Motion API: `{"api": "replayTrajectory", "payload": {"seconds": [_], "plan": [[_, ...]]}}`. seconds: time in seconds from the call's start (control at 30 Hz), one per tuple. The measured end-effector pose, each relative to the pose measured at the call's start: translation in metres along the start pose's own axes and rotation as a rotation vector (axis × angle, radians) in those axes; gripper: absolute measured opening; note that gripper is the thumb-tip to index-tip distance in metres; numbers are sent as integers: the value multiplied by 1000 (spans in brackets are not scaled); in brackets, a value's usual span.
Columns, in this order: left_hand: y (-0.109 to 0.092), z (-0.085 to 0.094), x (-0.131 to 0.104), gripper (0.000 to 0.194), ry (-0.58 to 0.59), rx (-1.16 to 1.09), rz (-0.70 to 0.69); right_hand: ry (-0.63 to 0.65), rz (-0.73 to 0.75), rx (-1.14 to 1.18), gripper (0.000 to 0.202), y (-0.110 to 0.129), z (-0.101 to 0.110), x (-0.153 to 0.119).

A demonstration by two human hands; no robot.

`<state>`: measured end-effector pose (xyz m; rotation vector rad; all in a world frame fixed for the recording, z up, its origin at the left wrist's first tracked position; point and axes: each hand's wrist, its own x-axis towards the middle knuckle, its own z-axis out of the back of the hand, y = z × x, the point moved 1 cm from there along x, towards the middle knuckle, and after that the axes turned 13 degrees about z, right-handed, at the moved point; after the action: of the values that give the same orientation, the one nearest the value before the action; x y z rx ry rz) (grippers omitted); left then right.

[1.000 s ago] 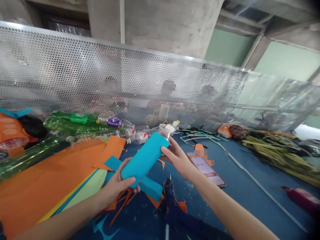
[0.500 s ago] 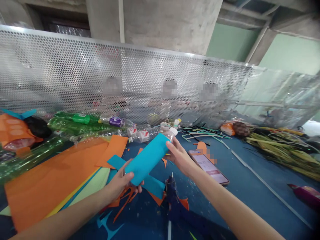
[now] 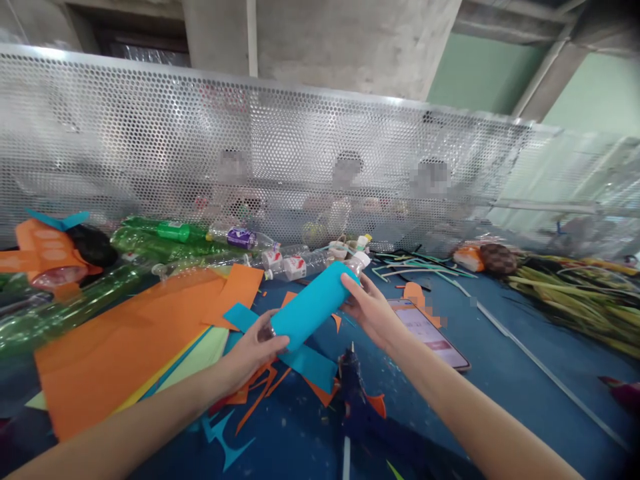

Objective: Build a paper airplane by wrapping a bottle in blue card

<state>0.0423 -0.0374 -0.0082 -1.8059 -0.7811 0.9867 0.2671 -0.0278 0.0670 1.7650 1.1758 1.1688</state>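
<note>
A clear plastic bottle wrapped in blue paper (image 3: 315, 305) is tilted above the table, its white cap (image 3: 361, 259) pointing up and right. My left hand (image 3: 265, 340) is closed around the bottle's lower end, thumb on the paper. Near the neck, my right hand (image 3: 367, 307) grips the upper end, with its fingers partly behind the bottle. Beneath it lie blue paper strips (image 3: 313, 367) and orange scraps (image 3: 257, 393). A dark blue glue gun (image 3: 353, 393) stands just in front, nozzle up.
Orange sheets (image 3: 125, 340) cover the left side. Behind them lie green bottles (image 3: 150, 247) and clear bottles (image 3: 295, 265). A phone (image 3: 430, 337) rests right of my right hand, with dry leaves (image 3: 575, 300) farther right. A perforated metal screen (image 3: 300, 153) stands behind; people are visible through it.
Both hands and the wrapped bottle have shifted slightly right and up in view. The background has also shifted a little right. Both hands still hold the bottle.
</note>
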Motion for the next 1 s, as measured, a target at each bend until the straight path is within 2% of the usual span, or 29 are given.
{"api": "replayTrajectory", "payload": {"seconds": [0.1,0.23,0.5,0.6,0.73,0.9,1.0], "plan": [[0,0,3,68,-21,-39,1,-44,-5,-12,38,-2,4,3],[0,-1,4,70,-18,-41,8,-35,-4,-84,38,-2,7,5],[-6,-4,-2,66,-40,180,-40,-41,20,-75,43,1,6,5],[-3,-2,-2,78,61,111,-69,-20,-8,-31,43,2,5,5],[-3,0,-4,77,196,60,-47,66,-68,28,52,5,3,1],[-5,-4,-5,87,230,112,-37,142,-58,85,60,8,-5,-9],[-3,-4,-5,83,201,134,-48,184,-48,76,56,11,-11,-14]]}}
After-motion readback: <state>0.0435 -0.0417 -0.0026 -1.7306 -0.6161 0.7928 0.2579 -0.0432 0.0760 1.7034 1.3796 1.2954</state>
